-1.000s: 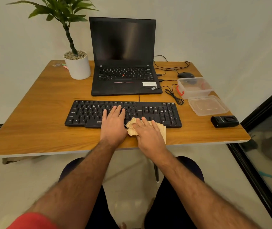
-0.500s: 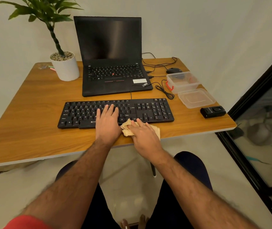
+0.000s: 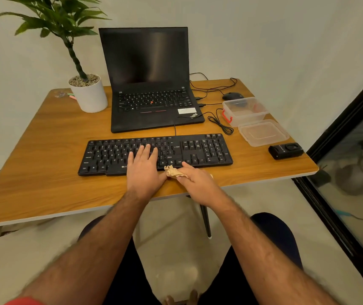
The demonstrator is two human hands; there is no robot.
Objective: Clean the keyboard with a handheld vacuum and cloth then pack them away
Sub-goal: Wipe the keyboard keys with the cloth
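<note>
Left hand flat on one keyboard; right hand grips one cloth.

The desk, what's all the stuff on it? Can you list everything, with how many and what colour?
keyboard: one, black, front middle of the desk
cloth: one, tan, crumpled at the keyboard's front edge
laptop: one, black, open, behind the keyboard
plant: one, green in a white pot, back left
mouse: one, black, back right
box: one, clear with red clips, right of the laptop
lid: one, clear, in front of the box
vacuum: one, black, near the right edge
left hand: flat on the keys
right hand: grips the cloth
</note>
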